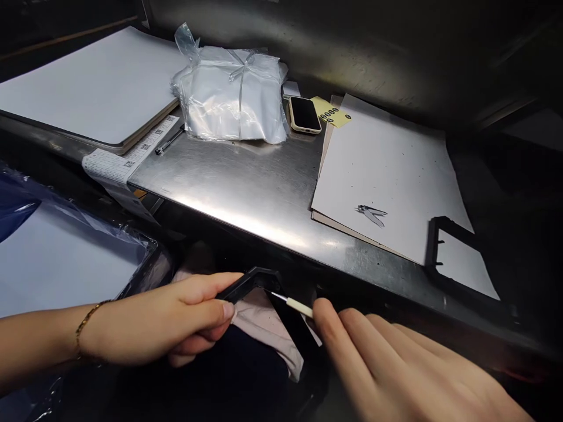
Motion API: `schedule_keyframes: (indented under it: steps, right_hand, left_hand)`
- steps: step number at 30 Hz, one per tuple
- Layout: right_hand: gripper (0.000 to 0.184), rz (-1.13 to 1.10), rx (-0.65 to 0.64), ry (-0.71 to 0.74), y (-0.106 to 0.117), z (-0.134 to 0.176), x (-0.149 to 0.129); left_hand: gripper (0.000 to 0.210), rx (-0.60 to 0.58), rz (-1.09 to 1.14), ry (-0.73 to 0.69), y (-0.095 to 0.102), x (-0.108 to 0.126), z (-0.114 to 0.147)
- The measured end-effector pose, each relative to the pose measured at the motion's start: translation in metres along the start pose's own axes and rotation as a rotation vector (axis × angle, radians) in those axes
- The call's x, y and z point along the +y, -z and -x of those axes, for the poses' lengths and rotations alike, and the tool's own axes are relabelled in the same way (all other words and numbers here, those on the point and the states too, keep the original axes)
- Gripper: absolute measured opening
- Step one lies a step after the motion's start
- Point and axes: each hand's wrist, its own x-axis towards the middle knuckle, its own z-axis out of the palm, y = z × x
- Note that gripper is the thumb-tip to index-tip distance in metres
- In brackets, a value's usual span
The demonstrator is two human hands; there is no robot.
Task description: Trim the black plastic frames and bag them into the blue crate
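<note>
My left hand is closed round one side of a black plastic frame, held in front of the table's edge. In my right hand is a thin tool with a white handle and a narrow metal tip. That tip meets the inner edge of the frame near its angled corner, or lies very close to it; I cannot tell which. The frame's lower part fades into the dark below. A second black frame lies on the right of the table, partly over white sheets.
On the metal table lie nail clippers, white sheets with dark specks, a phone, a yellow sticker sheet, tied clear plastic bags, a pen and a large white stack. A plastic-lined bin stands lower left.
</note>
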Motion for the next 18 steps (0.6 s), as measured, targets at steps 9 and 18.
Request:
schedule_keyframes:
  steps: [9,18]
  right_hand:
    - [0.024,0.054,-0.076,0.087,0.001,-0.003,0.000]
    - [0.025,-0.007,-0.081,0.077,0.000,-0.005,0.001]
  left_hand:
    - [0.016,0.021,-0.009,0.033,-0.003,0.003,0.002]
    - [0.013,0.022,-0.017,0.050,-0.002,0.005,0.002]
